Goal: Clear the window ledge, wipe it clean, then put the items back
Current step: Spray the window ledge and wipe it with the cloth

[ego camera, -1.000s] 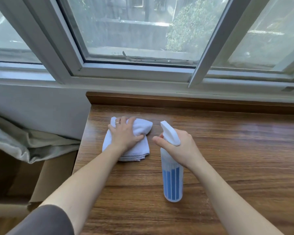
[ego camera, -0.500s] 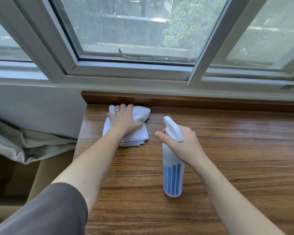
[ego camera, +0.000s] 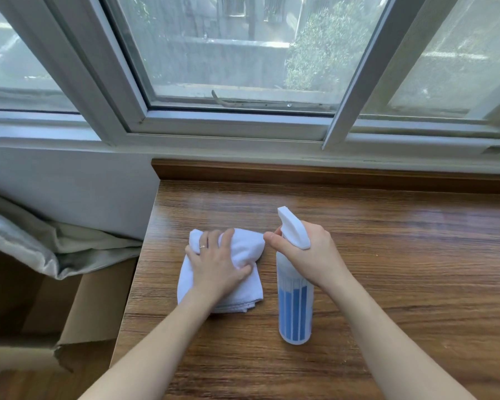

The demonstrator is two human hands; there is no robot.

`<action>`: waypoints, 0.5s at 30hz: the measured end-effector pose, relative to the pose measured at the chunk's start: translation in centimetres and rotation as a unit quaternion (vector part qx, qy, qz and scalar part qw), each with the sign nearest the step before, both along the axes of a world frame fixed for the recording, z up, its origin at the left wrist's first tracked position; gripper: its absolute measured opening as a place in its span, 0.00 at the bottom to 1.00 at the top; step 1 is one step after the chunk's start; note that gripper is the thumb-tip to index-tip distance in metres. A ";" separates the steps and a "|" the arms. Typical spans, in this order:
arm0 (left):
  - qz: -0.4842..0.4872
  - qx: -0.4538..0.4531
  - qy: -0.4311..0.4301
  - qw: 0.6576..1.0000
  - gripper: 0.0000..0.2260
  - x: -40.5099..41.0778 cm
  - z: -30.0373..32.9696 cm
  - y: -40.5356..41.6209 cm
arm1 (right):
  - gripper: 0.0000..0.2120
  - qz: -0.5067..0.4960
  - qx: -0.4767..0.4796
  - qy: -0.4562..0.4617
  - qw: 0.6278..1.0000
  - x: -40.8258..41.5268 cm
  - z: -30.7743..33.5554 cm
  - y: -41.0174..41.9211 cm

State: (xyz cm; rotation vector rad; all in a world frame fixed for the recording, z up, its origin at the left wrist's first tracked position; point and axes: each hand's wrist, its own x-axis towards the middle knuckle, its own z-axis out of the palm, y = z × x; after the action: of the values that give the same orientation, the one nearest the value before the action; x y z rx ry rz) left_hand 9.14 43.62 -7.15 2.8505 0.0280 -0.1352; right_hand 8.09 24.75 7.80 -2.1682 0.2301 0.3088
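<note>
on the wooden ledge (ego camera: pixel 387 269), left hand (ego camera: pixel 218 265) atop white cloth (ego camera: pixel 243 252)

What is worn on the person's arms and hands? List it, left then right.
Left hand: one thin ring on a finger; the forearm is bare, with no sleeve, watch or glove showing in this frame. Right hand: no ring, watch or glove visible on the parts that show; the forearm is bare down to the frame edge.
</note>
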 end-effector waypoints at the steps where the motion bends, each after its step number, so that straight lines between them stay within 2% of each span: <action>1: -0.001 -0.005 -0.017 1.000 0.40 -0.4 -0.3 0.0 | 0.15 0.001 0.000 0.000 1.000 0.0 0.0 0.0; 4: 0.007 -0.024 -0.056 0.998 0.37 0.2 -0.7 0.2 | 0.16 0.004 0.003 0.002 1.000 0.0 -0.3 0.1; 8: -0.004 -0.019 -0.068 0.997 0.35 2.6 -0.7 0.1 | 0.16 0.011 -0.003 0.005 1.000 0.3 -0.4 0.3; 15: -0.001 -0.001 -0.017 1.000 0.34 9.3 -0.2 -0.6 | 0.17 0.014 0.003 0.015 1.000 1.2 -0.5 0.5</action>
State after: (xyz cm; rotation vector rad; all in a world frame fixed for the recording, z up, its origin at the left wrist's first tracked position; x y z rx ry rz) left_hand 18.45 42.99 -7.34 2.8508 0.0194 -0.0872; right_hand 9.30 25.24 7.29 -2.1637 0.2160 0.3582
